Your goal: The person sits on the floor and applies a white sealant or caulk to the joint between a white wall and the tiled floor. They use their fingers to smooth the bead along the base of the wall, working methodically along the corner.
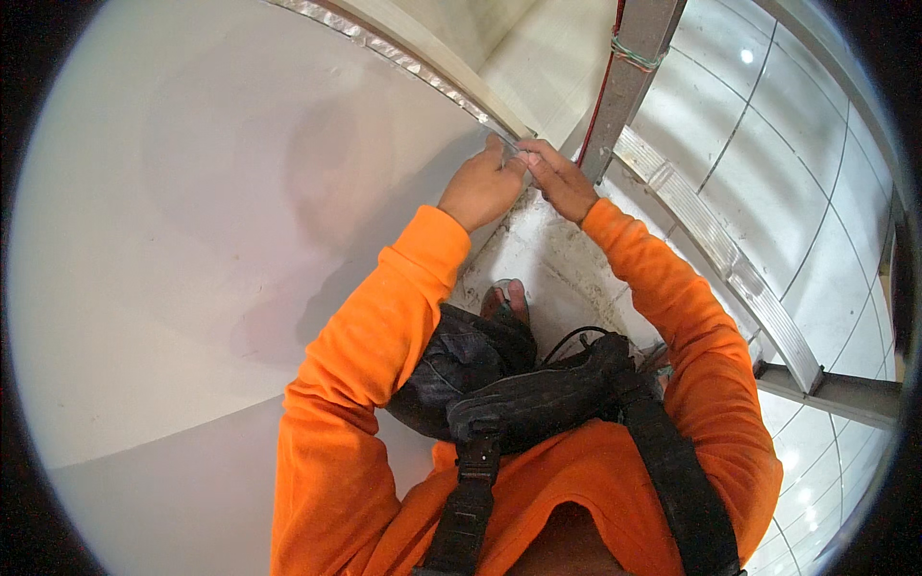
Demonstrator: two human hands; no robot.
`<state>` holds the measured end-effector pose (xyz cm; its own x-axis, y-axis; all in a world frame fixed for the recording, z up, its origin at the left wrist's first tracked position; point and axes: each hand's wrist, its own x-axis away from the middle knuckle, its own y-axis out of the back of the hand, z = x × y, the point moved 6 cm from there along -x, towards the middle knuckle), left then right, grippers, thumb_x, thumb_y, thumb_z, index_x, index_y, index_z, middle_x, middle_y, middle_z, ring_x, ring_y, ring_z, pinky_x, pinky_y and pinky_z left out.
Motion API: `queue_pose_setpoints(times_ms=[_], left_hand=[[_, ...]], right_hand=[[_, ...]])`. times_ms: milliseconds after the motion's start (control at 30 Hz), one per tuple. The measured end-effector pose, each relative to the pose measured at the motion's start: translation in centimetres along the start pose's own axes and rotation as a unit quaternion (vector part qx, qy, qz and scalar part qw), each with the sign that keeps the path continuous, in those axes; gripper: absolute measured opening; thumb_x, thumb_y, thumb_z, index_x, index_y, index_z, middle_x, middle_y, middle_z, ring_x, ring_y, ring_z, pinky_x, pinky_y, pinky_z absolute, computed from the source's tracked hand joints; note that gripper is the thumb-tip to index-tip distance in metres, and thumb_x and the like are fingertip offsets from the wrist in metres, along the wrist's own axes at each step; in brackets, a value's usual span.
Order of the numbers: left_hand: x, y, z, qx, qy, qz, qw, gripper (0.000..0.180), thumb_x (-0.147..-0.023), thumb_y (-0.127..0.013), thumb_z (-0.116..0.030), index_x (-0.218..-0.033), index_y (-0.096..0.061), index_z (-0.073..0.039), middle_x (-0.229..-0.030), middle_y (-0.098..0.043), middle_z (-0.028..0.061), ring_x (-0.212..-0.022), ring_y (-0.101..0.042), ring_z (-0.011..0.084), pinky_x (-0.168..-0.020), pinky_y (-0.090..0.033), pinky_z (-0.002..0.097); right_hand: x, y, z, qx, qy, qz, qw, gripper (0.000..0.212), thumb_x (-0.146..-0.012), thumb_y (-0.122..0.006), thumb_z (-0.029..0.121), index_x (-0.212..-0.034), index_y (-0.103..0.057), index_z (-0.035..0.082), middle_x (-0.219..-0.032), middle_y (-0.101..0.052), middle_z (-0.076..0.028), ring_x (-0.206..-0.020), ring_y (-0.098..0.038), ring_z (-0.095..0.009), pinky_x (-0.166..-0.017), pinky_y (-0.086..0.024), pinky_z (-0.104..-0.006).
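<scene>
At the end of a large pale panel (240, 221), my two hands meet close together. My left hand (480, 189) is closed, with its fingers bent at the panel's edge. Beside it, my right hand (560, 180) pinches with thumb and fingers near the same spot. Between the fingertips shows a small, thin greyish piece (510, 149), too small to name. A rough, whitish broken edge (403, 65) runs along the panel's top up to my hands, next to a cream-coloured strip (451, 72).
A grey metal post (629, 82) with green wire around it rises right of my hands. Ribbed metal strips (715, 245) curve along the right, above white floor tiles (768, 173). A dusty pale ledge (552, 264) lies below my hands, beside my foot (517, 298).
</scene>
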<state>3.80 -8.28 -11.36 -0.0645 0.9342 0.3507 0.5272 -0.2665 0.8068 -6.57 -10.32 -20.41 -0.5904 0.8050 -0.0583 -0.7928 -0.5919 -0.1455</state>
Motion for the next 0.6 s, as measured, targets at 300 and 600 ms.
queue_pose_setpoints(times_ms=[300,600], left_hand=[[0.8,1.3,-1.2,-0.01,0.008,-0.042,0.999,0.066,-0.092,-0.043,-0.034,-0.131,-0.033,0.019,-0.114,-0.051,0.0423,-0.113,-0.051,0.0484,-0.097,-0.04,0.0436],[-0.7,2.2,-0.5,0.024,-0.063,-0.049,0.996,0.041,-0.094,-0.042,-0.025,-0.106,-0.059,0.009,-0.099,-0.061,0.0297,-0.093,-0.06,0.0419,-0.087,-0.047,0.0413]], right_hand=[[-0.3,0.0,1.5,0.002,-0.03,0.006,1.0,0.045,-0.1,-0.037,0.04,-0.126,-0.049,0.004,-0.116,-0.058,-0.014,-0.109,-0.055,-0.024,-0.095,-0.041,-0.0326],[-1.6,-0.1,3.2,0.086,0.003,0.001,0.996,0.05,-0.098,-0.036,0.045,-0.126,-0.048,0.004,-0.116,-0.059,-0.023,-0.108,-0.057,-0.036,-0.096,-0.041,-0.0384]])
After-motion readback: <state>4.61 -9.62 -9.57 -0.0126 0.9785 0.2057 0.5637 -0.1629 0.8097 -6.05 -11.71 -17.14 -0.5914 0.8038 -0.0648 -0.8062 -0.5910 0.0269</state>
